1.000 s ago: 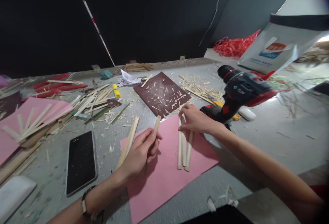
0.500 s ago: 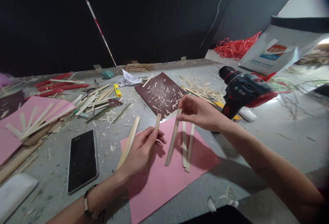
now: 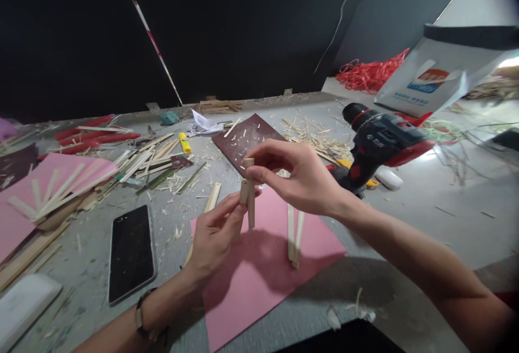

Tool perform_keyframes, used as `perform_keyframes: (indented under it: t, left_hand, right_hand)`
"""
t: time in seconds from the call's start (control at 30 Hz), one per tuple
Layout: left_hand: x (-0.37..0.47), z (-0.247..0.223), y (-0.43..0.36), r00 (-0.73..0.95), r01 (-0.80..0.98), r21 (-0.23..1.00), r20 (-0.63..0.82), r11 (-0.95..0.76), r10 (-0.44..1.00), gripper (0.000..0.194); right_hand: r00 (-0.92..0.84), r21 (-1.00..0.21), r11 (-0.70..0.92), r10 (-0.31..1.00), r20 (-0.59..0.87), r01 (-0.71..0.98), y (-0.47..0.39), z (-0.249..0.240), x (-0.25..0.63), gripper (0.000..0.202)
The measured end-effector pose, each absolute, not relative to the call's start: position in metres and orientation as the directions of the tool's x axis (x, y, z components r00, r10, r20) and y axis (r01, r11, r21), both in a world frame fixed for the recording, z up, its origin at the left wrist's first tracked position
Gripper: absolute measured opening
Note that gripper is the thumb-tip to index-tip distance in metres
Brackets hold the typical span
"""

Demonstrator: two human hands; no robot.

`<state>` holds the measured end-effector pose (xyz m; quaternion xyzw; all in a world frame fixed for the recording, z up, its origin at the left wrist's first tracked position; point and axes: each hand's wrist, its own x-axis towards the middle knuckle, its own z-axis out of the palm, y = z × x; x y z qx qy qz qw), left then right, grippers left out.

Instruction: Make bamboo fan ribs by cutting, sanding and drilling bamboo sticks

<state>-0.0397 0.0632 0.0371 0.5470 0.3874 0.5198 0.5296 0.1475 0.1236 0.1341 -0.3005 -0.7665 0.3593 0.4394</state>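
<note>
My left hand point(image 3: 219, 234) is closed around a flat bamboo strip point(image 3: 244, 193) that has a small hole near its top end. Thumb and fingers of my right hand point(image 3: 300, 177) pinch the upper end of another bamboo strip point(image 3: 251, 212), held nearly upright right beside the first one. Both strips are above a pink sheet point(image 3: 259, 282). Two more strips point(image 3: 291, 234) lie on the sheet's right part, their far ends behind my right hand. Further strips point(image 3: 213, 196) rest at the sheet's left edge, partly covered by my left hand.
A phone point(image 3: 132, 255) lies left of the pink sheet. Behind are a brown sheet point(image 3: 227, 145) with shavings, a yellow glue stick point(image 3: 185, 142) and loose bamboo strips point(image 3: 152, 155). At right stand a cordless drill point(image 3: 377, 137) and a white bag point(image 3: 430, 77).
My right hand has moved left with its strip, bringing it against the strip in my left hand. My left fingers have closed in and the left strip stands more upright.
</note>
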Motion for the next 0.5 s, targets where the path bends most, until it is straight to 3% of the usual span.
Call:
perform_keyframes:
  t: [0.23, 0.4, 0.5]
  left_hand:
    - [-0.041, 0.052, 0.064, 0.054, -0.1, 0.968, 0.235, -0.229, 0.971, 0.01]
    - [-0.043, 0.053, 0.06, 0.106, -0.058, 0.972, 0.232, -0.227, 0.967, 0.009]
    - [-0.043, 0.048, 0.06, 0.123, -0.067, 0.971, 0.234, -0.228, 0.964, 0.011]
  right_hand:
    - [-0.465, -0.751, 0.64, 0.722, 0.513, 0.166, 0.108, 0.143, 0.143, 0.005]
    - [-0.531, -0.622, 0.744, 0.639, 0.557, 0.244, 0.097, 0.156, 0.14, 0.004]
    - [-0.567, -0.643, 0.737, 0.627, 0.535, 0.208, 0.098, 0.152, 0.139, 0.006]
